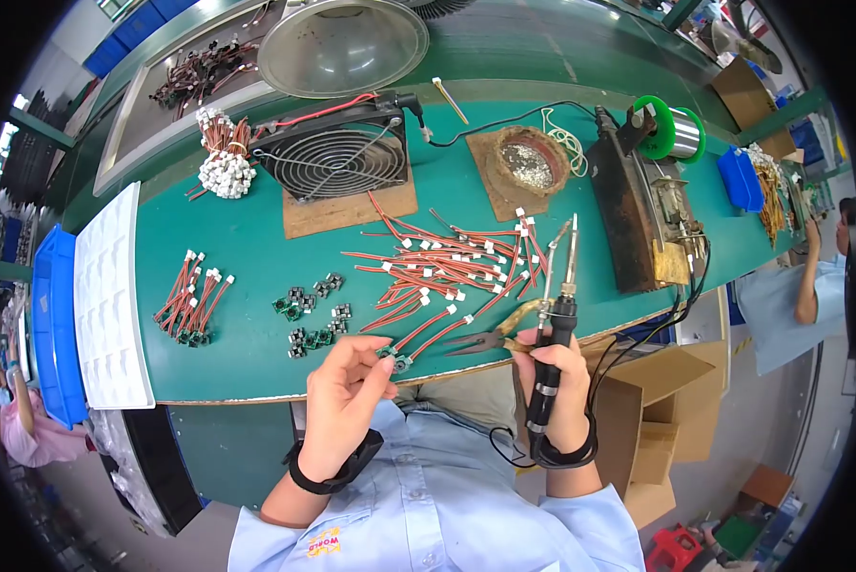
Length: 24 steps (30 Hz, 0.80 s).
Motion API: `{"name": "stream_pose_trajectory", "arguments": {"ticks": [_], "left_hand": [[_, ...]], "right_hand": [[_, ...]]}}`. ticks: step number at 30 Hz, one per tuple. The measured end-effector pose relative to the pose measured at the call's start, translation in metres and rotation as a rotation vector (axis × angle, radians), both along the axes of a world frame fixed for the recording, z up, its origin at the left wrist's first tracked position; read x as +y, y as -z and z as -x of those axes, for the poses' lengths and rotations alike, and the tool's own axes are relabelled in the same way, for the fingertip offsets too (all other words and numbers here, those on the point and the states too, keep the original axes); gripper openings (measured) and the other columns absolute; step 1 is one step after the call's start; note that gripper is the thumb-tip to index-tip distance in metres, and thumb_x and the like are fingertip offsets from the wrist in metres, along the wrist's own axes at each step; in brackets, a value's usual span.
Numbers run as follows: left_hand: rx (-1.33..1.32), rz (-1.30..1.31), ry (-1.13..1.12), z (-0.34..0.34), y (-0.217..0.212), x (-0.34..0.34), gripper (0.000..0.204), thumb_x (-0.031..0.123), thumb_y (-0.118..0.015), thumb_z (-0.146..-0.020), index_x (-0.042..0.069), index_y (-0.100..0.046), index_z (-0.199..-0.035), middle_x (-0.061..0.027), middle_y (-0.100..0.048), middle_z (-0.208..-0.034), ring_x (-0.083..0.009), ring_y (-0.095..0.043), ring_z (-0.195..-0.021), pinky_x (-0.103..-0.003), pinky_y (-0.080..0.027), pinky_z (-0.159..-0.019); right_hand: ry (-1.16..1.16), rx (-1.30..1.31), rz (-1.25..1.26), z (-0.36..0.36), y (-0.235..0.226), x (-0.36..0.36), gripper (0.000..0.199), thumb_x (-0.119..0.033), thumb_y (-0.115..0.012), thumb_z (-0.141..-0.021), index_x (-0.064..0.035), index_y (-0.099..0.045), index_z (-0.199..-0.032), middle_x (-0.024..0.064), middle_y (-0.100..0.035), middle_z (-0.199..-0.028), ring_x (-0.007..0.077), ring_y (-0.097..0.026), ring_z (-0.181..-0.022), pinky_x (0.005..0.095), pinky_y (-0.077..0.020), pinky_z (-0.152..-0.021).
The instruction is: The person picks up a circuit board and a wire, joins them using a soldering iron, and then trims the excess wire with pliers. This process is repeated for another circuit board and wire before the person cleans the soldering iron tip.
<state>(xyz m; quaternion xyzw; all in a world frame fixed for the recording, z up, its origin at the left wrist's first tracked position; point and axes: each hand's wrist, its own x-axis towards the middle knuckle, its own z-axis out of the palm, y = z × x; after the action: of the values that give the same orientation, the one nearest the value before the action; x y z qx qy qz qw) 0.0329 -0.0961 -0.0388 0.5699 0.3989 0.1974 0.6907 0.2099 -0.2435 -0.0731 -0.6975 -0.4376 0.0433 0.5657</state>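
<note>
Soldering iron (563,319) stood in the right hand (561,381), whose fingers were closed round its handle; its long axis ran from about half past six to just past twelve o'clock, tip pointing away from the person. At nine o'clock, well apart from it, the left hand (347,391) pinched a small circuit board (399,361) near the edge of the green table (237,372). Two reddish cables (430,334) pointed from there toward two o'clock, white plugs outermost. Pliers (475,341) lay at ten o'clock from the right hand; loose boards (313,336) sat at eleven from the left, a fan (337,162) beyond at twelve.
</note>
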Motion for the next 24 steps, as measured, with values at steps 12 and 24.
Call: {"name": "stream_pose_trajectory", "arguments": {"ticks": [12, 24], "left_hand": [[0.135, -0.204, 0.067, -0.002, -0.002, 0.006, 0.017, 0.001, -0.061, -0.086, -0.004, -0.056, -0.102, -0.0063, -0.061, -0.077, -0.0085, -0.061, -0.061, -0.022, -0.048, -0.053], [0.124, -0.178, 0.069, 0.000, -0.001, 0.009, 0.017, 0.002, -0.058, -0.088, -0.004, -0.055, -0.103, -0.0056, -0.063, -0.073, -0.0088, -0.061, -0.062, -0.021, -0.047, -0.056]], "right_hand": [[-0.165, -0.410, 0.316, 0.002, -0.014, 0.008, 0.037, 0.003, -0.067, -0.079, -0.0112, -0.048, -0.107, 0.0127, -0.061, -0.097, 0.0272, -0.060, -0.083, 0.0366, -0.0472, -0.076], [-0.226, -0.197, 0.119, 0.027, -0.031, -0.033, 0.047, -0.036, -0.073, -0.073, -0.0080, -0.060, -0.108, 0.0056, -0.064, -0.075, 0.0197, -0.060, -0.069, 0.0412, -0.0359, -0.084]]}}
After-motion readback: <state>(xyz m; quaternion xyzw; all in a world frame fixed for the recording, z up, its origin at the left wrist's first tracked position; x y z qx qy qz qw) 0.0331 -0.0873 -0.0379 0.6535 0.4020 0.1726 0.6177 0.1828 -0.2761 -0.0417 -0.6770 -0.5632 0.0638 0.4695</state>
